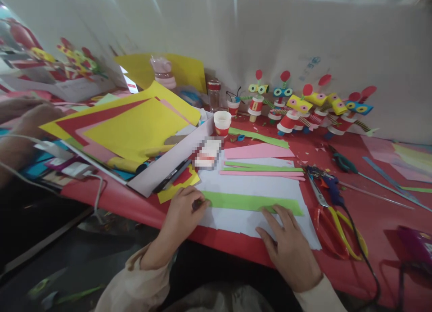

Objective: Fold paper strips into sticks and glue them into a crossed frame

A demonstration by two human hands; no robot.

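A wide green paper strip (243,201) lies across a white sheet (232,223) at the front of the table. My left hand (185,213) pinches the strip's left end between thumb and fingers. Over its right part, my right hand (290,249) rests with fingers spread, the fingertips touching the strip's lower edge. Just beyond lie narrow green and pink paper strips (263,171) and a wider pink paper piece (258,151). Scissors with red and yellow handles (332,226) are to the right of my right hand.
A glue gun (332,186) with a black cord and green-handled pliers (340,160) lie at right. A box (175,156) heaped with coloured paper stands at left. Behind are a paper cup (222,123) and several paper-cup figures (290,120). Another person's arm (20,123) reaches in from the left.
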